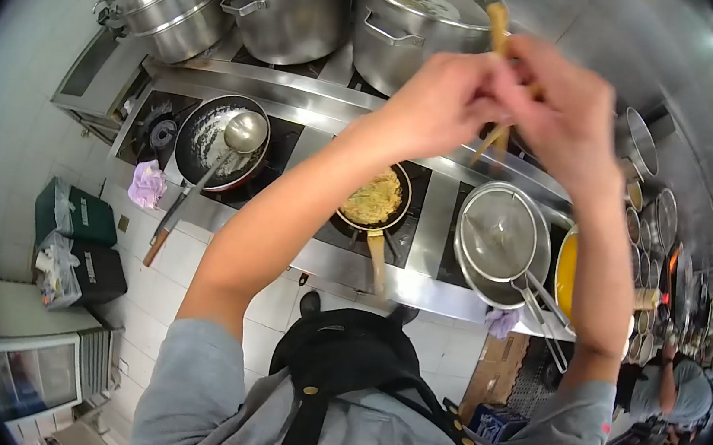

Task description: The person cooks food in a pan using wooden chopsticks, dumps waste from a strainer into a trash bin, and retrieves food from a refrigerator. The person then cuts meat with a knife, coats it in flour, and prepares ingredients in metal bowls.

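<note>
Both hands are raised together over the back of the stove. My left hand [466, 91] has its fingers pressed together beside a yellowish-brown wooden utensil [499, 27]; what they grip is blurred. My right hand [565, 97] is closed around that utensil, whose thin lower ends point down between the hands. Below them, a small pan [377, 235] with a light handle holds yellow, egg-like food [374, 198]. To its left, a dark wok [249, 168] carries a metal ladle [245, 132] and white residue. A strainer [500, 229] rests over a metal bowl on the right.
Large steel pots [287, 11] stand along the back; the one nearest my hands [384, 43] holds cloudy liquid. A bowl of yellow liquid [566, 275] is beside my right forearm. Purple cloths [148, 184] lie at the counter edge. Another person [686, 389] stands far right.
</note>
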### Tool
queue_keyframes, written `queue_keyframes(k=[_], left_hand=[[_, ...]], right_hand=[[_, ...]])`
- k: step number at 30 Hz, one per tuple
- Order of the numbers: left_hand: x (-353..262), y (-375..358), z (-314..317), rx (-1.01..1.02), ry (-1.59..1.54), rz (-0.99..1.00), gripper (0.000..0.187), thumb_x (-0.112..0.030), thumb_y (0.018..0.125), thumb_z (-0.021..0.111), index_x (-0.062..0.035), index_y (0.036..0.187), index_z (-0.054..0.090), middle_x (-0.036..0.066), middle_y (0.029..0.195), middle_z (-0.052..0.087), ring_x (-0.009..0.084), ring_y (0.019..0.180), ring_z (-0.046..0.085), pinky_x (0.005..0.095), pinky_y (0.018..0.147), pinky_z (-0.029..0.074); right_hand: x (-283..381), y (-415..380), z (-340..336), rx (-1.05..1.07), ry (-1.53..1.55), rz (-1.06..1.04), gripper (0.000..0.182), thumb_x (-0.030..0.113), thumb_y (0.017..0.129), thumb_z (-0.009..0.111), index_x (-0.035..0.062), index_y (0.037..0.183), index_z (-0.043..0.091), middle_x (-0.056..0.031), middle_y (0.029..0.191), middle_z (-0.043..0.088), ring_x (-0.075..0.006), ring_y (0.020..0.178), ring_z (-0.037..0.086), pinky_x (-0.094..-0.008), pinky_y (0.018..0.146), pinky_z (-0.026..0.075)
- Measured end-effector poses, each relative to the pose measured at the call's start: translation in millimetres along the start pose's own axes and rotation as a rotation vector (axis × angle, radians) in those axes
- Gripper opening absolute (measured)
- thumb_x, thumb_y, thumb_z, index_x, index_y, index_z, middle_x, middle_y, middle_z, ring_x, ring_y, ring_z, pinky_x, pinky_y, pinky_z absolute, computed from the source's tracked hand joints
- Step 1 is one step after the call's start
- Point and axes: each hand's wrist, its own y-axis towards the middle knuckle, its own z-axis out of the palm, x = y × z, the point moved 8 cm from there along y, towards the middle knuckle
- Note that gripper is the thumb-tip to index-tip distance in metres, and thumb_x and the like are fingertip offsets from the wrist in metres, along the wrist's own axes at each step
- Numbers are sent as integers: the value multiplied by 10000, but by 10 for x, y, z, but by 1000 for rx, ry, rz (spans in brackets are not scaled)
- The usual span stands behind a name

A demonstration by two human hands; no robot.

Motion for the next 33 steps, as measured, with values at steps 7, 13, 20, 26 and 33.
queue_keyframes(k=[7,13,20,26,33], left_hand=[[652,-877,-919,-185,39,-170,98,-70,854,596,5,874,536,79,711,560,120,564,560,261,502,450],[2049,-1917,-961,-380,108,-345,131,-89,846,616,11,850,532,65,636,554,122,509,553,252,485,442],[2591,-2217,-1205,-531,-133,-581,115,-39,853,594,1,864,487,85,688,577,158,560,623,256,480,502],[3413,-2575,-1440,-724,-112,-677,144,-71,866,595,13,849,479,112,698,583,184,549,617,290,494,519],[3535,-2201,-1293,-652,-165,-586,123,-69,862,597,5,848,499,109,710,592,204,562,620,309,495,518]], right_hand=[[245,-343,544,-125,-152,12,271,84,749,709,20,987,596,-116,703,614,-252,584,602,-316,520,478],[-270,-1490,1287,-347,340,757,288,80,753,719,35,1004,586,-65,672,626,-140,583,609,-267,535,482],[-809,-2911,1977,-296,670,1228,140,32,773,641,21,693,526,-39,625,578,-94,546,550,-230,479,430],[-1358,-3563,1945,-301,618,1077,148,-12,748,655,22,659,542,-61,722,602,-98,588,568,-226,494,457],[-1530,-3272,1901,-152,392,849,159,-28,744,661,1,642,543,-67,738,596,-97,621,560,-233,542,456]])
